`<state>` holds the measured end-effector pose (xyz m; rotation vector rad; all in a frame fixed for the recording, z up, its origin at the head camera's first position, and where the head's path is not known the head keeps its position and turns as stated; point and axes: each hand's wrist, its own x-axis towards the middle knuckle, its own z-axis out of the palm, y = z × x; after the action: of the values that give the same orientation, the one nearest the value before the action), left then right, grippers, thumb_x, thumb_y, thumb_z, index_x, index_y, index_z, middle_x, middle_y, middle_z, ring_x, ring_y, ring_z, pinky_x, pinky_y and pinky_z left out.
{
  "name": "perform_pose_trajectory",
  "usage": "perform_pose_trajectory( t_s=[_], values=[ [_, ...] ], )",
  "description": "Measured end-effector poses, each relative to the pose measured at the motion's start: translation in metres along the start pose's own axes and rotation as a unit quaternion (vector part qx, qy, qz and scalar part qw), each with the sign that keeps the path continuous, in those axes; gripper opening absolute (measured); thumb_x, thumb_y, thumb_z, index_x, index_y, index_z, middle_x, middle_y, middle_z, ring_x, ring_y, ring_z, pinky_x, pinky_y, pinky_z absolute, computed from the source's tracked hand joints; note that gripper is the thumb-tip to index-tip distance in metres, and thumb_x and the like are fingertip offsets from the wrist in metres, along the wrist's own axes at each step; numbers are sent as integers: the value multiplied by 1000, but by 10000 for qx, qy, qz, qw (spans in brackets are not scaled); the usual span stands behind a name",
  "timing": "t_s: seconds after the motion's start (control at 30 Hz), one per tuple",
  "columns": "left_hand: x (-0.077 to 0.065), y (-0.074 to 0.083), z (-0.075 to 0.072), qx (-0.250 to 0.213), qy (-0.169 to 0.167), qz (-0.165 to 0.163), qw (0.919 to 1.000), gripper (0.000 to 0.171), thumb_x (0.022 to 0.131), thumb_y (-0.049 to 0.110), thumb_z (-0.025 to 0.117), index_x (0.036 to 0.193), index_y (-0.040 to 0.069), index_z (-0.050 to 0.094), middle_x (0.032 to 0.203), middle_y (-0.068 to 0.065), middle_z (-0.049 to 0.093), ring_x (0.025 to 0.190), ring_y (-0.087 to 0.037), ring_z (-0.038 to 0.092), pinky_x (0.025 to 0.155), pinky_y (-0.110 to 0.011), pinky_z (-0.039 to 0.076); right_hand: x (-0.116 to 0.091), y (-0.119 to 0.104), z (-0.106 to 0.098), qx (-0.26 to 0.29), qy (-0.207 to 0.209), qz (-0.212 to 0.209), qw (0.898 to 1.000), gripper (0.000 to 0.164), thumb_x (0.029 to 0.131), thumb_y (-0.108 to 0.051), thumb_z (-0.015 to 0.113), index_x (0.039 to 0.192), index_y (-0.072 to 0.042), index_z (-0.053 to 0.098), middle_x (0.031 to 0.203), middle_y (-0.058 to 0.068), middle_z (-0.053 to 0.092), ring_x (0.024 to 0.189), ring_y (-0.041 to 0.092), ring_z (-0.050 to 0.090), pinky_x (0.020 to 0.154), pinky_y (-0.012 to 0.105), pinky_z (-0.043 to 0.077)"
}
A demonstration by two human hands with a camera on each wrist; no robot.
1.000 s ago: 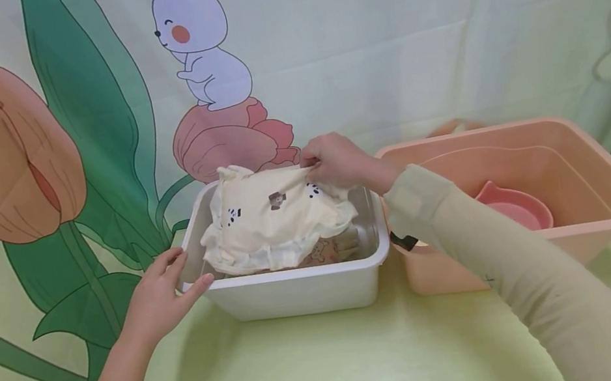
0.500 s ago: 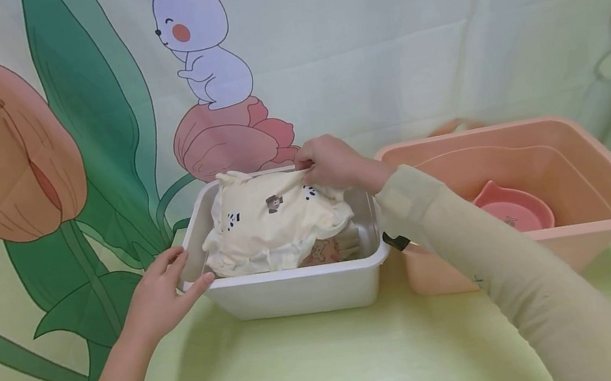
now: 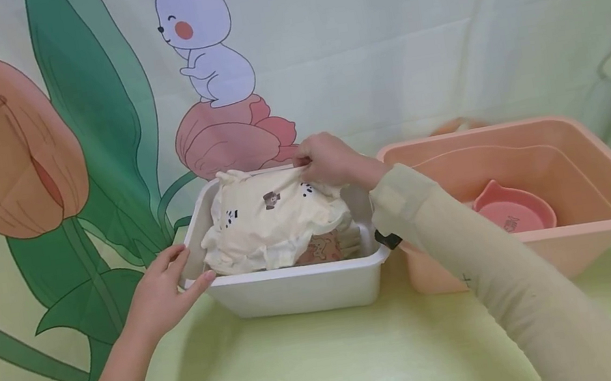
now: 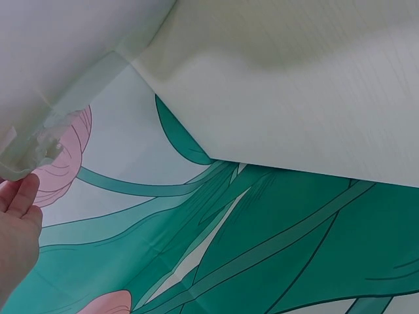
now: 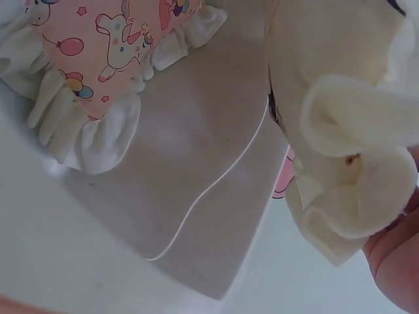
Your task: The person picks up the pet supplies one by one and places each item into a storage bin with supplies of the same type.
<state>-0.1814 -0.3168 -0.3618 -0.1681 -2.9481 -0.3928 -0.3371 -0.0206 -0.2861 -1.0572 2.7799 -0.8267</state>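
A cream, ruffle-edged cloth (image 3: 261, 213) printed with small animals lies puffed up like a small pillow in the white bin (image 3: 303, 291). My right hand (image 3: 327, 159) pinches its back right corner above the far rim. In the right wrist view, a thick fold of the cream cloth (image 5: 357, 163) sits against the fingers. Under it shows a pink printed cloth with pale ruffles (image 3: 326, 248), with unicorns and balloons visible in the right wrist view. My left hand (image 3: 161, 294) holds the bin's front left corner, thumb over the front rim and fingers on the left side.
Close on the right stands a larger peach bin (image 3: 587, 168), with a pink dish (image 3: 512, 209) with a pointed tip inside. Both bins are on a pale green table (image 3: 309, 374). A printed curtain (image 3: 377, 35) with a rabbit and tulips hangs right behind them.
My right hand has shifted slightly left with the cream cloth's corner, and the cloth has settled a little lower. More of the pink cloth shows. My left hand stays on the bin's corner.
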Motion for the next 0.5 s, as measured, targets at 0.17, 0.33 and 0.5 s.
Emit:
perform_pose_trajectory(
  t_s=[0.17, 0.33, 0.5],
  values=[
    [0, 0, 0, -18, 35, 43, 10000, 75, 83, 53, 49, 131, -4, 37, 134, -19, 35, 120, -38, 35, 91, -57, 34, 1, 1, 1, 140, 38, 113, 9998, 7, 79, -5, 60, 73, -7, 59, 69, 1, 49, 71, 15, 42, 66, 24, 36],
    [0, 1, 0, -30, -53, -32, 10000, 76, 83, 54, 47, 132, -3, 36, 135, -19, 34, 120, -38, 34, 91, -58, 34, 3, 2, 3, 148, 61, 173, 9997, 6, 80, -6, 60, 74, -7, 60, 71, 1, 49, 73, 15, 42, 67, 24, 36],
    [0, 1, 0, -11, -109, -81, 9999, 77, 83, 55, 47, 133, -3, 35, 136, -19, 33, 121, -38, 33, 91, -58, 34, 4, 4, 5, 202, 47, 281, 9994, 5, 81, -7, 60, 76, -8, 61, 72, 1, 51, 73, 15, 43, 68, 24, 37]
  ],
)
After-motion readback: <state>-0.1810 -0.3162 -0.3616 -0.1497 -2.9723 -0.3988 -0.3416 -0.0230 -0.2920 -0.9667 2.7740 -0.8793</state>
